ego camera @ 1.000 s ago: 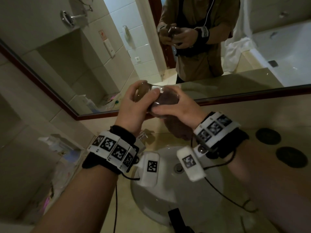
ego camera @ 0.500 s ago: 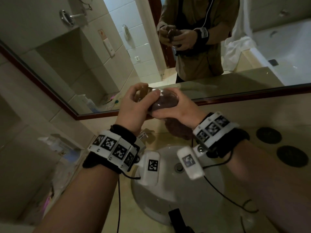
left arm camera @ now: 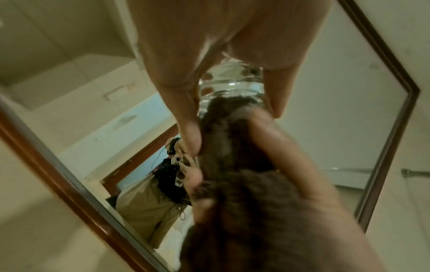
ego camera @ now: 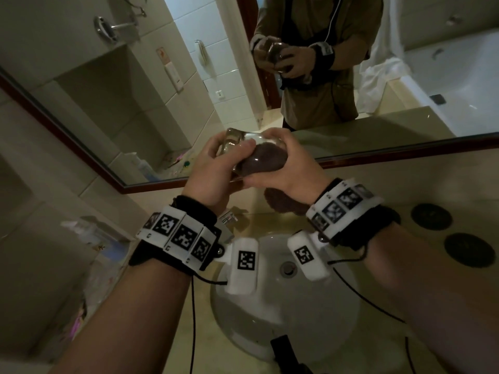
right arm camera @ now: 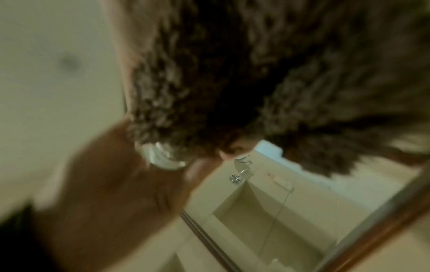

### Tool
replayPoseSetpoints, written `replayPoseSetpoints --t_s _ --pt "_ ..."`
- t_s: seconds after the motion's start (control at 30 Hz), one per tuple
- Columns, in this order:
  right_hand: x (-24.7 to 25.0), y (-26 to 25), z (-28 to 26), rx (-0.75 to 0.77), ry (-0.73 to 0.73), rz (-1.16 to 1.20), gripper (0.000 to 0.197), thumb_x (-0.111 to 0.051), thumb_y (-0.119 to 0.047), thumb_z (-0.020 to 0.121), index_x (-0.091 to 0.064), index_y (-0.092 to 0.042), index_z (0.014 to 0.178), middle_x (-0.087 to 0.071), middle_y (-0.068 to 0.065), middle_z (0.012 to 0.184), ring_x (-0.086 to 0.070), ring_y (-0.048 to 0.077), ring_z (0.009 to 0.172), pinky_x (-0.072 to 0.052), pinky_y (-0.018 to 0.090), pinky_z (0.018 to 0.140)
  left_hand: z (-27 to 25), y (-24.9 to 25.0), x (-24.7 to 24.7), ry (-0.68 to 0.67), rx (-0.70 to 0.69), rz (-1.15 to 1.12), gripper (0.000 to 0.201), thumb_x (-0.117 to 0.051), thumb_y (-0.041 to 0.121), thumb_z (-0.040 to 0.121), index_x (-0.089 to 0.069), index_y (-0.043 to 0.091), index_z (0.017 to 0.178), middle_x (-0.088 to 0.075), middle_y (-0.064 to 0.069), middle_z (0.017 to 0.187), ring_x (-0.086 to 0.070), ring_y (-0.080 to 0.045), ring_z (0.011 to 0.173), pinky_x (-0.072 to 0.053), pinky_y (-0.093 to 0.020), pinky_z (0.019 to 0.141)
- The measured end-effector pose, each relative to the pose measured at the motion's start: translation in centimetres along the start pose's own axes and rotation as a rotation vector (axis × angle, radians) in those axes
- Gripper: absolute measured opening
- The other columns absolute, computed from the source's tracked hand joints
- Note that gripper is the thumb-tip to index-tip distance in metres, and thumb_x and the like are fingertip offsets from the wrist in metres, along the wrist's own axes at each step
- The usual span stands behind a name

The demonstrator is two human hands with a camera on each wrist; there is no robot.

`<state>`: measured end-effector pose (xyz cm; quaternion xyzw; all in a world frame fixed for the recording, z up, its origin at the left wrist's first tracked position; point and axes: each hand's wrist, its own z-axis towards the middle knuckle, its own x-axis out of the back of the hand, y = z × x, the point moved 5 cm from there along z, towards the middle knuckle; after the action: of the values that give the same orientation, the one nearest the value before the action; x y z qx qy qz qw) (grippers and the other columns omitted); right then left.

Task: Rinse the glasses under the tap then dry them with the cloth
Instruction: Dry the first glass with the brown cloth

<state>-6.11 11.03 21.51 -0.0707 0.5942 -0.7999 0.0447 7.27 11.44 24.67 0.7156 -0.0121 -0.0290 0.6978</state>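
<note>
Above a pale sink [ego camera: 283, 314] set in the counter, before a mirror [ego camera: 162, 85], the left hand [ego camera: 213, 171] grasps a glass [ego camera: 237, 143] lying sideways, base leftward. The right hand [ego camera: 286, 171] clutches a brown cloth [ego camera: 263, 159], apparently stuffed into its mouth.

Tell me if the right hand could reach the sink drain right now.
Probably yes for reach: the drain lies open below, nothing covering it. But the right hand grips the cloth inside the glass.
</note>
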Motion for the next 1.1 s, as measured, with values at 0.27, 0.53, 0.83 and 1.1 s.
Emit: replayPoseSetpoints --t_s 0.27,0.53,0.83,1.1 --pt "0.1 -0.6 -0.2 0.096 0.046 -0.141 0.080 -0.086 -0.024 0.062 -0.040 -0.030 0.128 -0.057 -0.013 0.107 -0.059 0.001 0.094 -0.048 0.011 0.079 -0.1 -0.3 -0.2 -0.047 0.078 -0.060 0.069 -0.067 0.045 0.082 -0.046 0.011 0.138 -0.060 -0.019 0.130 -0.065 -0.032 0.111 -0.057 -0.040 0.077" --pt "0.2 0.2 0.1 -0.070 -0.063 0.063 0.075 -0.087 -0.020 0.062 -0.045 -0.023 0.124 -0.060 -0.007 0.107 -0.063 0.008 0.095 -0.051 0.018 0.077 -0.5 0.4 0.2 -0.009 -0.086 0.077 0.037 -0.068 0.015 0.087 -0.056 0.011 0.121 -0.066 -0.015 0.109 -0.068 -0.028 0.090 -0.057 -0.048 0.075" --pt "-0.3 -1.2 -0.4 0.125 0.023 -0.189 0.088 -0.087 -0.026 0.061 -0.034 -0.031 0.132 -0.057 -0.011 0.114 -0.059 0.004 0.101 -0.049 0.018 0.088 -0.6 0.3 0.0 -0.004 0.032 -0.025 0.053 -0.062 0.036 0.092 -0.051 0.004 0.132 -0.064 -0.019 0.119 -0.067 -0.030 0.103 -0.059 -0.041 0.074" --pt "0.6 0.2 -0.1 -0.099 -0.106 0.064 0.069 -0.084 -0.029 0.066 -0.048 -0.026 0.125 -0.060 -0.009 0.107 -0.062 0.008 0.097 -0.052 0.025 0.085 -1.1 0.4 0.3 -0.018 -0.082 0.099 0.025 -0.062 0.010 0.091 -0.055 0.022 0.112 -0.065 0.001 0.099 -0.066 -0.022 0.090 -0.057 -0.044 0.075"
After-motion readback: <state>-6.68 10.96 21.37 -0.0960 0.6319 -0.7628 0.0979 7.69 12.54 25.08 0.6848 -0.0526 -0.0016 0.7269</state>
